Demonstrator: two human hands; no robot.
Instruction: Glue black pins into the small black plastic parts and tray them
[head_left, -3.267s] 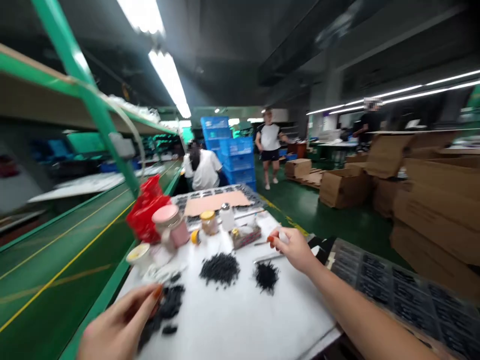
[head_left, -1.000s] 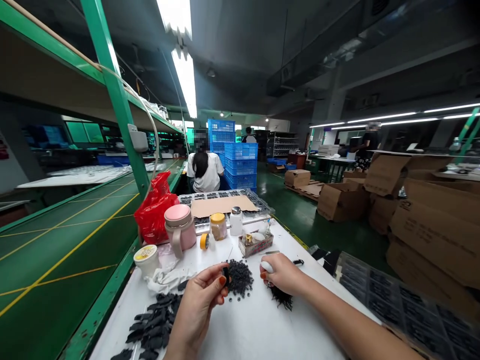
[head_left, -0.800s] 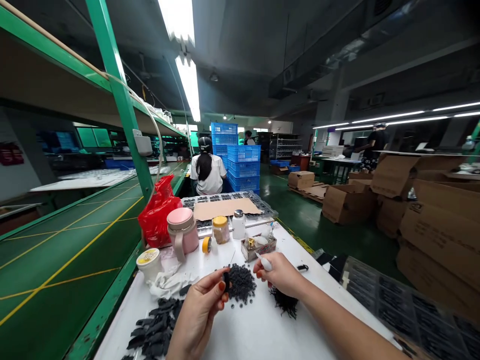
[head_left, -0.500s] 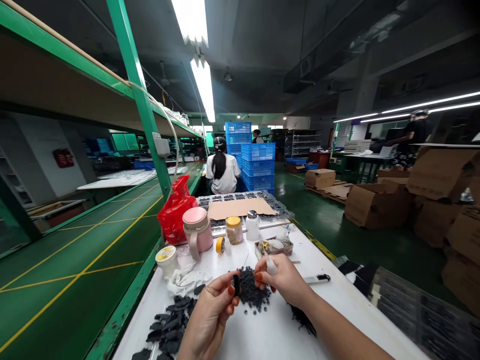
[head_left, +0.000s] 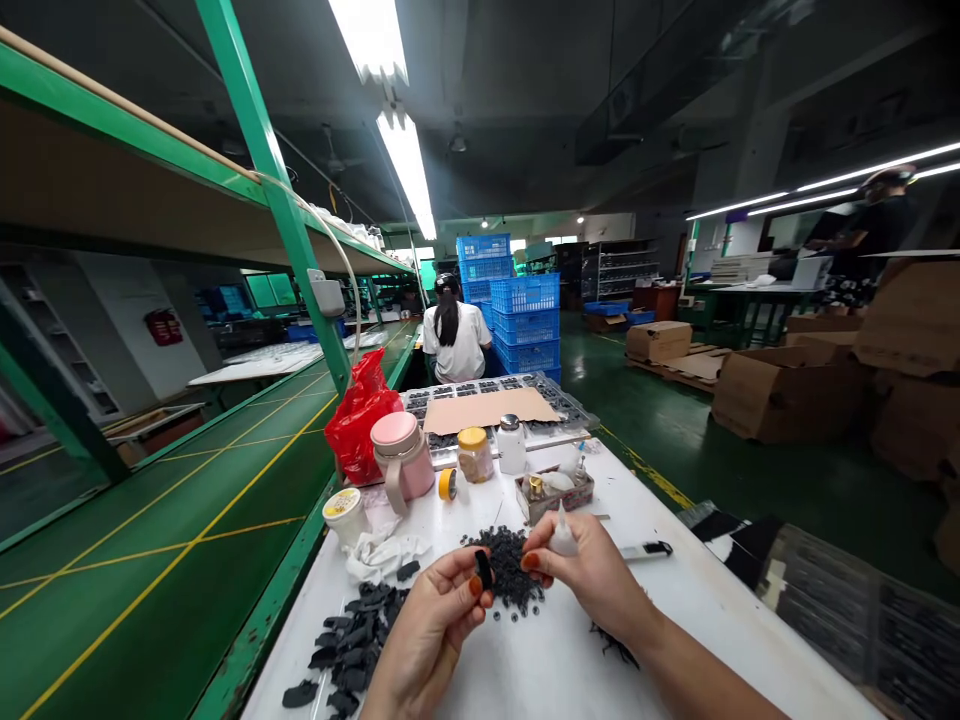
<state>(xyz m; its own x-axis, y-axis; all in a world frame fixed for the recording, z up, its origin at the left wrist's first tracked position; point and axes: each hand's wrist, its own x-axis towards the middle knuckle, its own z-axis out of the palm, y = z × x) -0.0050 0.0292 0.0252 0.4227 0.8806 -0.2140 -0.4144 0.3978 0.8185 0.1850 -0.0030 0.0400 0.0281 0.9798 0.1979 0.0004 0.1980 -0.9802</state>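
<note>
Over a white workbench (head_left: pixel 735 625), left hand (head_left: pixel 429 632) pinches a black piece (head_left: pixel 484 570), right hand (head_left: pixel 592 582) a white bottle (head_left: pixel 562 535).

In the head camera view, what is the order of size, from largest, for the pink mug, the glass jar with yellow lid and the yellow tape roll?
1. The pink mug
2. The glass jar with yellow lid
3. The yellow tape roll

They stand close together, so nearness hardly changes this order.

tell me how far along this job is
Done, it seems: the black strips piled at front left. In hand: the left hand pinches a black piece, the right hand a white bottle. Left: the heap of black bits between the hands.
</note>
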